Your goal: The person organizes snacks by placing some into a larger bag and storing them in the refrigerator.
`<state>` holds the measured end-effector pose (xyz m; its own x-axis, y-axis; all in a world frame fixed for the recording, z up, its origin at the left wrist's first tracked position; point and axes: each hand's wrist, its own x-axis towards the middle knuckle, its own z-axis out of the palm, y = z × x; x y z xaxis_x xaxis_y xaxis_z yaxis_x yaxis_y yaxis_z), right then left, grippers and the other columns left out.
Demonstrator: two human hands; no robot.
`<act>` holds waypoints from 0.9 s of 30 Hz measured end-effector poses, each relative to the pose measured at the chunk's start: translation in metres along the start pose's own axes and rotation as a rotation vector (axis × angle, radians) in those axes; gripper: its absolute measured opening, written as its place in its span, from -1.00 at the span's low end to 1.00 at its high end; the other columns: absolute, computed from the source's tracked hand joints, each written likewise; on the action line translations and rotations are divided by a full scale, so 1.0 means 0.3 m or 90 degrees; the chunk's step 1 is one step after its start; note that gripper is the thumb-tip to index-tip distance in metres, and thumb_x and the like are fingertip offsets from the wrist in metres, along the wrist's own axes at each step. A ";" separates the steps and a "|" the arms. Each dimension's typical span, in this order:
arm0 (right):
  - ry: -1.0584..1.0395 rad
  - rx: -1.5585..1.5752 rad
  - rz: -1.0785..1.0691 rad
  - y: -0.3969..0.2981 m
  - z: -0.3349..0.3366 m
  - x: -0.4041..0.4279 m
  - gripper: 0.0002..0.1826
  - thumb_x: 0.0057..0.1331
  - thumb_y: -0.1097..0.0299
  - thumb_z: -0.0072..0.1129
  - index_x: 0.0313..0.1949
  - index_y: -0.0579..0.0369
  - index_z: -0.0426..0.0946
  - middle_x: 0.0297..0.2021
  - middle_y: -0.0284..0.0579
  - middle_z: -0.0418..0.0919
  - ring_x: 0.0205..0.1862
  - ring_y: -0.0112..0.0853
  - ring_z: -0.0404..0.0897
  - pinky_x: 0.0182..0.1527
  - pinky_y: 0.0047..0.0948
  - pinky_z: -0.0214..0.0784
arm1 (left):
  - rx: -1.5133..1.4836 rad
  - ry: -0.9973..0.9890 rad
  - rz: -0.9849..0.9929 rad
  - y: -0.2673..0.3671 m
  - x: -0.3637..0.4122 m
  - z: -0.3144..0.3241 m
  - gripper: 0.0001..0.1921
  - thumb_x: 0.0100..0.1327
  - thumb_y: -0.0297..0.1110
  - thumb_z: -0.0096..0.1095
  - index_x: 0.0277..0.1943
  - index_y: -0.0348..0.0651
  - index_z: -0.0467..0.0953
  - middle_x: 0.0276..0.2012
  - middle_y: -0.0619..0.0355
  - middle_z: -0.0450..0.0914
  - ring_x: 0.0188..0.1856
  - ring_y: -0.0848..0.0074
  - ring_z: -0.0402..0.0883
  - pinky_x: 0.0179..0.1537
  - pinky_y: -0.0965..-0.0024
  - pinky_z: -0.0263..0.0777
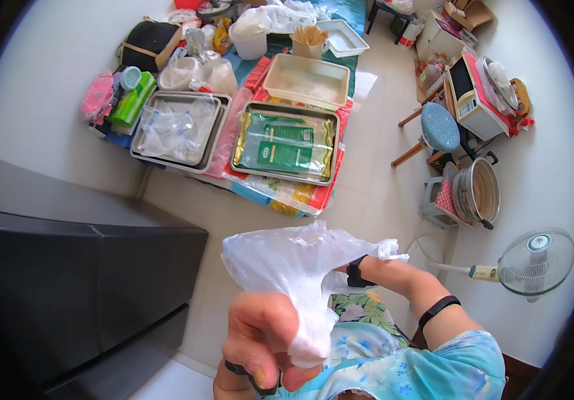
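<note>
A translucent white plastic bag (287, 255) hangs spread in front of my body. My left hand (264, 332), close to the camera, grips a bunched part of it with curled fingers. My right hand (341, 268) reaches behind or into the bag; only a sliver of it shows beside the black wristband, and its fingers are hidden by the plastic. A knotted-looking white end of the bag lies over my right forearm. Beyond, on the table, a steel tray (287, 175) holds green and gold plastic packaging. Another steel tray (207, 162) beside it holds crumpled clear plastic.
A cream plastic tub (312, 95), a cup of wooden sticks (309, 42) and a white bucket (248, 42) stand farther back. A dark refrigerator (92, 280) is on the left. A fan (537, 262), a blue stool (439, 127) and a large metal pot (477, 192) line the right.
</note>
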<state>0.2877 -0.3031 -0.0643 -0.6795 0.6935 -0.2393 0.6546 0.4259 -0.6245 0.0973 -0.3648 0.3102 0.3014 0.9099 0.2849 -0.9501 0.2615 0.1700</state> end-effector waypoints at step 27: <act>0.121 -0.094 -0.152 0.280 -0.435 0.814 -0.77 -0.04 0.53 0.09 -0.33 0.18 0.62 -0.26 0.12 0.61 -0.12 0.01 0.57 -0.11 -0.09 0.42 | 0.208 0.174 0.250 0.352 0.540 -0.408 -0.48 0.17 -0.45 0.36 0.11 -0.43 0.28 -0.49 -0.12 0.51 -0.72 0.62 0.17 -0.71 0.55 -0.06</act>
<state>0.2199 -0.0223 -0.0782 -0.7550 0.6536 0.0525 0.5342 0.6595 -0.5288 0.0360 -0.1503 0.2588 -0.1417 0.9800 0.1397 -0.8993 -0.1864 0.3956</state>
